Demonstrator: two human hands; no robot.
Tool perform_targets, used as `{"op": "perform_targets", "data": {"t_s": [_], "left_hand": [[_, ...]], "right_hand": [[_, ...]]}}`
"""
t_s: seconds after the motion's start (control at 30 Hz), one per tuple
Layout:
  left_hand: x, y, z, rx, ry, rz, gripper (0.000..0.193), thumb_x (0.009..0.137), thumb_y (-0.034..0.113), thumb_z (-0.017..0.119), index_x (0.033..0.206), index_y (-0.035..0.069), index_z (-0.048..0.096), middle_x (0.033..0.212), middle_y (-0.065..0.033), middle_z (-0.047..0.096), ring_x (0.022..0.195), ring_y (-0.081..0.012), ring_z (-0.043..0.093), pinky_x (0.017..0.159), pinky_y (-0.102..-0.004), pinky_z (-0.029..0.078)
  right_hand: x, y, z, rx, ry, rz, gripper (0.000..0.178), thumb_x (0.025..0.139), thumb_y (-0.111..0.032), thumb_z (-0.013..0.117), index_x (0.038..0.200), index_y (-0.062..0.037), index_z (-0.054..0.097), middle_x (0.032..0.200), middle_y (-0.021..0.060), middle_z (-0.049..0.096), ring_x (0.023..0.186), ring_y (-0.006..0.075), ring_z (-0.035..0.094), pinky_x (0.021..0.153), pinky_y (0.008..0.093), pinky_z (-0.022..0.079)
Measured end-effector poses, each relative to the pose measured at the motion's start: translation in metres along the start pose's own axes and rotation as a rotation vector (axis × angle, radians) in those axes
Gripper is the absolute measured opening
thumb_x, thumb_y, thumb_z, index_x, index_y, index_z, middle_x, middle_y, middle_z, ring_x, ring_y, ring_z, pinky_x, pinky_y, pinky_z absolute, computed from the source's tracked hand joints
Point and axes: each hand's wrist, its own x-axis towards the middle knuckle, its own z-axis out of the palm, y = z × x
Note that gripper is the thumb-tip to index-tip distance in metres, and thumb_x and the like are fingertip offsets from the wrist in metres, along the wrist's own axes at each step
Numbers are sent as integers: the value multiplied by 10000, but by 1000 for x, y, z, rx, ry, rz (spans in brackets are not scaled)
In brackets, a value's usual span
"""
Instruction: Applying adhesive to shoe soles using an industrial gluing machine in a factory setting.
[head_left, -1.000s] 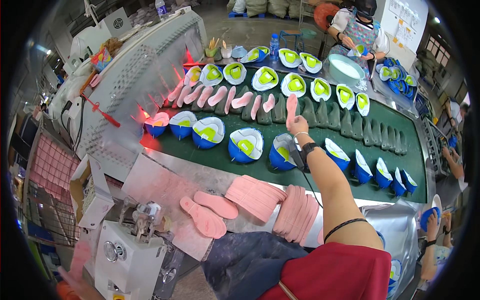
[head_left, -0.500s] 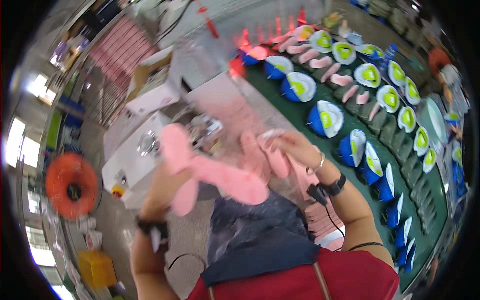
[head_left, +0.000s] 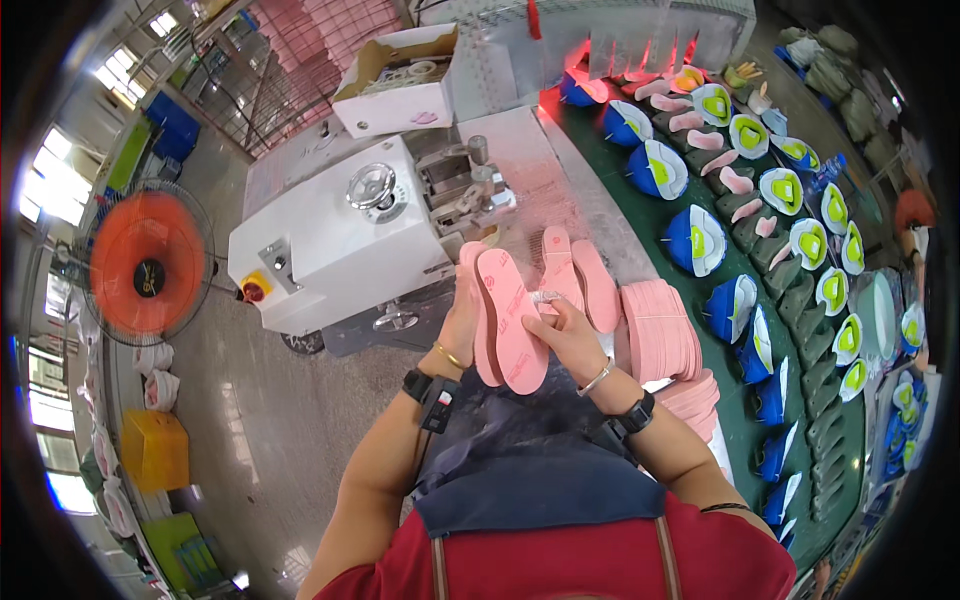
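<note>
Just above the person's dark blue cloth apron point(head_left: 540, 490), two long, flat pink insoles point(head_left: 515, 330) are leaning close together, the front one partly covering the other. The left hand point(head_left: 458, 325) is holding the pair from the left side, its grip closed around their edges. The right hand point(head_left: 570, 345) is pinching the right edge of the front insole, its grip nearly closed. Something small and white point(head_left: 545, 296) is showing at the right fingertips, too small to tell. Just past the hands, two more pink insoles point(head_left: 597, 285) are lying on a dusty pink-and-grey metal surface point(head_left: 525, 150). Beside them, a thick pink stack of insoles point(head_left: 660, 330) is resting, and a second pink stack point(head_left: 688, 400) is sitting nearer the person. To the left, a big white metal machine point(head_left: 340, 235) is showing a round silver knob point(head_left: 371, 186). Beyond it, an open white cardboard box point(head_left: 395, 108) is sitting. To the right, blue and white shoe tops point(head_left: 695, 240) with yellow-green patches are standing in rows on a long green belt point(head_left: 648, 222). Far left, a round orange fan point(head_left: 148, 268) is standing.
</note>
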Motion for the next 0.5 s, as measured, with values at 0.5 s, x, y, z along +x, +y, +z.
{"op": "perform_targets", "data": {"t_s": [0.5], "left_hand": [[-24, -10, 1, 107, 103, -49, 724, 943, 634, 238, 1309, 37, 423, 1143, -101, 557, 1001, -197, 567, 881, -330, 485]], "right_hand": [[-2, 13, 27, 17, 40, 54, 356, 866, -150, 674, 1147, -19, 499, 715, -13, 589, 584, 39, 491, 499, 196, 342]]}}
